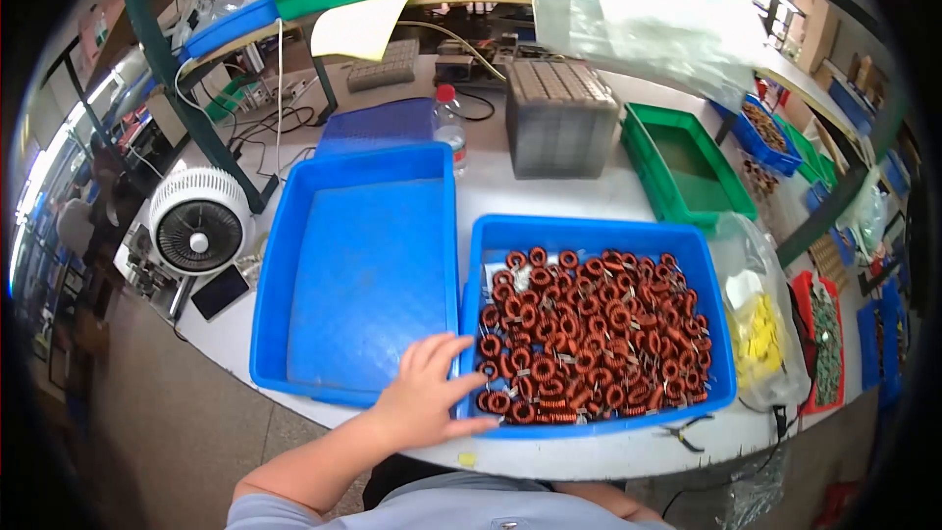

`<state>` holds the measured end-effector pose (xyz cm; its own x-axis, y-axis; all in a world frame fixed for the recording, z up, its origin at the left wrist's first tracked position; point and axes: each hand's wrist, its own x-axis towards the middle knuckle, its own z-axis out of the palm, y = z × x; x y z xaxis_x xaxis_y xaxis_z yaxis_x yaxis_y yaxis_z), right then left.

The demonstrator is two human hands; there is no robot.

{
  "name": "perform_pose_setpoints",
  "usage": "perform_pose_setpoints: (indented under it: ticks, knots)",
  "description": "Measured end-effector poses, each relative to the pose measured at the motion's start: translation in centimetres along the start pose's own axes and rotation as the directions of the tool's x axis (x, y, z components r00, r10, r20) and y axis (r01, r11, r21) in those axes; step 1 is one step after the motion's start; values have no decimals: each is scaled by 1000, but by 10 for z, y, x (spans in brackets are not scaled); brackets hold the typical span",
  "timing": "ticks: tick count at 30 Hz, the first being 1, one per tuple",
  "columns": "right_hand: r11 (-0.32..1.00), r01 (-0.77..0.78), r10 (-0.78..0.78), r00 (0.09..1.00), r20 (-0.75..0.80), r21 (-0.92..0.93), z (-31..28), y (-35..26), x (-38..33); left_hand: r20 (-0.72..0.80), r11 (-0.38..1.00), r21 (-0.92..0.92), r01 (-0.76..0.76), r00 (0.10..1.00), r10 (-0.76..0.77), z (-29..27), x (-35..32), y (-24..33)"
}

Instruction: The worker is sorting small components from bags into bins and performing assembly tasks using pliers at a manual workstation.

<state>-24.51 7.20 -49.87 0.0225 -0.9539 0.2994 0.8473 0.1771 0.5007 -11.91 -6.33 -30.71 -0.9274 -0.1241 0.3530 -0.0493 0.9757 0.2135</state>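
Ring coils (589, 334) are heaped in the right blue tray (589, 234); none are seen in the left blue tray (368, 285).
The left hand (417, 397) is held at the adjoining rims, fingers (461, 387) spread, nothing gripped; the right hand's state cannot be told. Handling is judged barely begun.

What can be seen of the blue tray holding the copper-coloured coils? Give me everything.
The blue tray is rectangular and open-topped, with raised walls, and looks like smooth plastic. It lies flat on the white table, holding a loose jumble of copper-coloured coils that hide most of its floor. A second blue tray stands close along its left side, a clear bag by its right. The left hand is spread over its near left rim; contact is unclear.
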Motion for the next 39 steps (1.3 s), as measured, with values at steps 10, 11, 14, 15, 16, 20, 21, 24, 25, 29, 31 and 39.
perform_pose_setpoints:
  ticks: [10,11,14,15,16,20,21,24,25,29,31,39]
  knots:
    - [857,283,-185,949,255,-431,-83,-39,-15,7,976,-144,-162,986,165,8,-5,-10]
    - [894,311,-286,950,122,-322,-59,-14,-12,-23,978,-101,-184,983,182,9,-10,-13]
    - [857,248,-294,955,-32,-452,-8,51,-36,-117,973,50,-226,966,230,6,-20,-6]
    - [761,142,-244,967,-77,-633,-7,61,-52,-123,968,33,-248,960,251,6,-19,-3]
    - [628,24,-207,969,-137,-778,-5,70,-68,-124,968,50,-246,960,250,6,-17,1]
    - [-132,-421,-264,888,-377,-898,20,84,-117,-162,956,78,-282,943,291,4,-24,18]
    - [-313,-523,-319,844,-430,-793,29,84,-128,-154,958,119,-260,948,277,8,-28,20]
    - [-654,-712,-537,674,-507,-254,47,86,-151,-161,956,169,-240,950,267,6,-30,26]
    - [-648,-718,-550,671,-496,-253,75,101,-151,-174,964,170,-206,956,235,6,-32,27]
    - [-765,-403,-546,820,174,-502,171,153,-172,-188,977,157,-144,967,173,10,-38,35]
    - [-813,-215,-578,411,705,-541,184,119,-180,-204,973,155,-168,959,198,12,-34,31]
    - [-525,-484,-694,-233,682,-700,211,-26,-199,-164,977,110,-180,967,197,6,-24,21]
